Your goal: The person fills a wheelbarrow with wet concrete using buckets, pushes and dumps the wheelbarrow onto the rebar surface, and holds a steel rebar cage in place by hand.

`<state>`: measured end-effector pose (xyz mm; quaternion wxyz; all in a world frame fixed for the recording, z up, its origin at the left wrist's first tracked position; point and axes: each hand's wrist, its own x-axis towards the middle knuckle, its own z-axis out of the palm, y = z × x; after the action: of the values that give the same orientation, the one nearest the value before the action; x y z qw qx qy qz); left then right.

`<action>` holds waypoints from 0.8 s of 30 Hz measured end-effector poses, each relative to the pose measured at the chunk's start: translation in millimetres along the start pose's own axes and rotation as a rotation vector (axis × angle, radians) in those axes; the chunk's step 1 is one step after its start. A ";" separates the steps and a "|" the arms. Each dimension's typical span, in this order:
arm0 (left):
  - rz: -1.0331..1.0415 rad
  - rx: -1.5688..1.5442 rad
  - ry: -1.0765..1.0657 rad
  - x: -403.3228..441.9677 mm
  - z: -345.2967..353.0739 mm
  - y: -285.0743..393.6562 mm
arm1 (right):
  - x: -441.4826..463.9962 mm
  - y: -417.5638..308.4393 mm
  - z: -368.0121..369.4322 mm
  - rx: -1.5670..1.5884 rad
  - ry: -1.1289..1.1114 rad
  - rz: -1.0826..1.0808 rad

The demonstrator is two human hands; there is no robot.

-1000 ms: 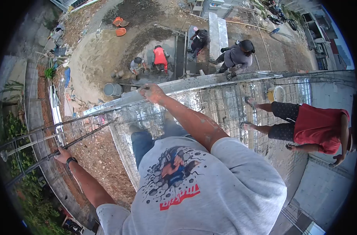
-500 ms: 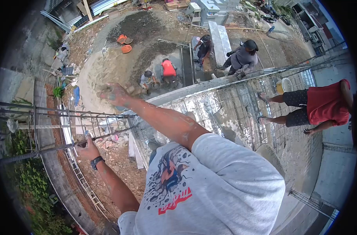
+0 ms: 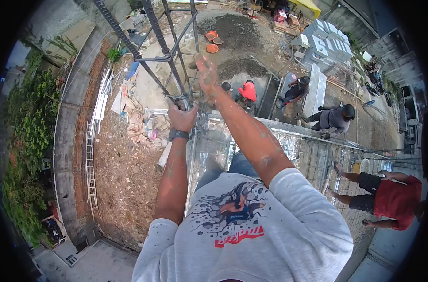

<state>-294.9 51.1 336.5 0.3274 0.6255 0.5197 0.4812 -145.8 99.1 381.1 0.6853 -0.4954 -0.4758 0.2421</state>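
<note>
Upright at the deck's corner, a rebar column cage (image 3: 169,57) rises past both hands. My left hand (image 3: 182,116) is wrapped round one bar near the cage's lower part, a dark watch on that wrist. My right hand (image 3: 207,75) is raised just right of the cage, fingers spread and pointing up, with nothing seen in it. Whether it touches a bar is unclear. Grey splashes mark both forearms. Below the hands lies the deck of mesh over shiny sheeting (image 3: 223,136).
A person in a red shirt (image 3: 397,202) stands on the deck at right, near a yellow bucket (image 3: 364,165). Several people work on the ground below. The deck edge drops to rubble (image 3: 124,188) on the left, where a ladder (image 3: 90,164) lies.
The view has turned left. The cage, which stretched out to the left, now points up in view. My left hand has closed round a bar, and my right hand has come beside the cage.
</note>
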 end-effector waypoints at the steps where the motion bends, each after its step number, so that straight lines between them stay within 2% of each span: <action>1: 0.004 0.023 -0.023 -4.4 -0.6 2.1 | 0.8 0.0 1.4 -0.013 -0.003 -0.032; 3: 0.039 0.081 -0.039 3.9 -7.5 9.4 | 15.0 -2.6 10.0 -0.051 -0.014 0.018; 5: 0.023 0.142 -0.035 5.1 -7.7 -3.0 | 16.4 8.8 14.5 -0.127 -0.029 0.217; 8: 0.003 0.108 -0.048 8.2 -15.2 -3.0 | 22.6 -4.9 13.9 0.011 0.035 0.295; 12: -0.022 0.032 -0.080 7.7 -5.4 -9.5 | 26.2 7.6 -1.5 -0.188 -0.085 0.002; 13: 0.062 -0.006 -0.051 7.8 -5.0 -9.6 | 25.6 8.3 -2.3 -0.218 -0.081 -0.010; 16: -0.064 -0.109 -0.063 5.3 -11.8 6.8 | 18.8 13.5 1.8 -0.385 -0.051 -0.259; 18: -0.087 -0.152 -0.126 6.4 -18.3 17.3 | 19.2 13.7 2.0 -0.356 -0.050 -0.178; 20: -0.088 -0.157 -0.168 4.7 -22.3 19.7 | 20.2 -8.2 2.4 -0.152 -0.084 0.227; 22: -0.065 -0.123 -0.187 5.2 -23.2 20.8 | 24.4 0.1 0.7 -0.189 -0.099 0.222; 24: -0.037 -0.081 -0.177 5.8 -20.6 15.0 | 19.2 29.9 -7.8 -0.306 -0.117 0.037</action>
<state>-309.2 51.1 358.3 0.4057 0.6421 0.4803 0.4387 -126.4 122.8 361.4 0.5684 -0.5875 -0.5371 0.2079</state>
